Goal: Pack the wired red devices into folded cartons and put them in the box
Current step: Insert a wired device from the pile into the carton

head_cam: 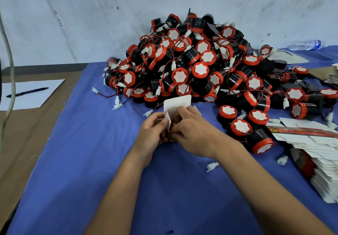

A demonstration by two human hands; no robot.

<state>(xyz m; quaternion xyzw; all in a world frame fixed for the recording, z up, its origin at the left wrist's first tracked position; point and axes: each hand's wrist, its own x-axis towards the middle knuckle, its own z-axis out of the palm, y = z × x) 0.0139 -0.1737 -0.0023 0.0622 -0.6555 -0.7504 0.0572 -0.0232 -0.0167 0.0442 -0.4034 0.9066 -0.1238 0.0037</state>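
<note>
Both hands met over the middle of the blue cloth [87,161], just in front of the heap. The left hand [152,134] had its fingers curled round the near side of a small white carton [176,104], while the right hand [190,132] pinched at its flaps from the other side, fingertips tucked down against the card. The carton stood between the two hands with one broad white flap sticking up above the knuckles; a bit of dark printing showed low down between the thumbs. Whether a device was already inside it I could not tell, since the hands covered the body of the carton. Behind it rose the pile of red devices [199,66], black drums with red rims and white faces, their thin red and black wires and white plugs tangled through the whole heap and trailing onto the cloth at its left edge. A few loose white plugs [212,166] lay on the cloth near the right forearm. Off to the right a stack of flat cartons [318,154] leaned in a fanned row, white with red and black print. At the far left a pen [27,92] rested on a sheet of paper [36,95] on the brown surface beside the cloth, and a plastic bottle [304,45] lay on its side at the back right, by the wall.
</note>
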